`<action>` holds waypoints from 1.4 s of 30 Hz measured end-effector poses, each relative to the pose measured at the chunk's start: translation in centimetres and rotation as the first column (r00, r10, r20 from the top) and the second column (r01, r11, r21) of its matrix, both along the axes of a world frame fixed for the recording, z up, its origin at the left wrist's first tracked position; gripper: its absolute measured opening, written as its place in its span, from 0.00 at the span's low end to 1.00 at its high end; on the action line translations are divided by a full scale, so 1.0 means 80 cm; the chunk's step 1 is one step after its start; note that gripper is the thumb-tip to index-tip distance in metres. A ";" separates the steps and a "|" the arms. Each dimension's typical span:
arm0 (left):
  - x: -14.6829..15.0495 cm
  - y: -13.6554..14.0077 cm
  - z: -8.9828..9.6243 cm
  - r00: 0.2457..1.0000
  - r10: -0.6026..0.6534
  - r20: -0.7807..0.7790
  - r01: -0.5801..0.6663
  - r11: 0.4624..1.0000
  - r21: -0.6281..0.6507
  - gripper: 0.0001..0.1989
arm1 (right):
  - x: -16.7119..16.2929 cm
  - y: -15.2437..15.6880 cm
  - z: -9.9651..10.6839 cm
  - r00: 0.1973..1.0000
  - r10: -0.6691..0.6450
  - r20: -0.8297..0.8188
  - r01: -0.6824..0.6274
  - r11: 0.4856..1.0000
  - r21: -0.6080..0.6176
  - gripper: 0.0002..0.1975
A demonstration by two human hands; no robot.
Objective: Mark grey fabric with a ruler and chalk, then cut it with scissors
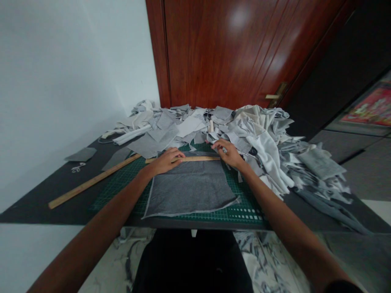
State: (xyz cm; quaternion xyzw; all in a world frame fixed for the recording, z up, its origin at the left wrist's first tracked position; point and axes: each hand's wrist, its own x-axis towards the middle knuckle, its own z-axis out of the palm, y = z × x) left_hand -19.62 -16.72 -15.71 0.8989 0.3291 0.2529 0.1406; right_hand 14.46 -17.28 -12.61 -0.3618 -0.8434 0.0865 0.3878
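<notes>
A piece of dark grey cloth (pixel 189 187) lies spread on a green cutting mat (pixel 241 213), its far part under a wooden ruler (pixel 201 158). My left hand (pixel 167 160) rests on the ruler's left part, fingers closed over it and pressing it to the cloth. At the ruler's right end is my right hand (pixel 227 152), its fingers curled in a pinch. Something small seems to be between them, but it is too blurred to name.
Heaped grey and white cloth scraps (pixel 189 124) line the back of the dark table (pixel 39 207), with a larger pile (pixel 265 142) at right. A second wooden stick (pixel 94 181) lies at left, near a small white looped item (pixel 78 167). A wooden door (pixel 220 53) stands behind.
</notes>
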 end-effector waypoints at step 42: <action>0.011 0.011 -0.008 0.997 0.002 0.077 0.002 0.998 -0.062 0.15 | -0.088 0.093 0.001 0.811 -0.530 0.246 0.584 0.729 -0.357 0.17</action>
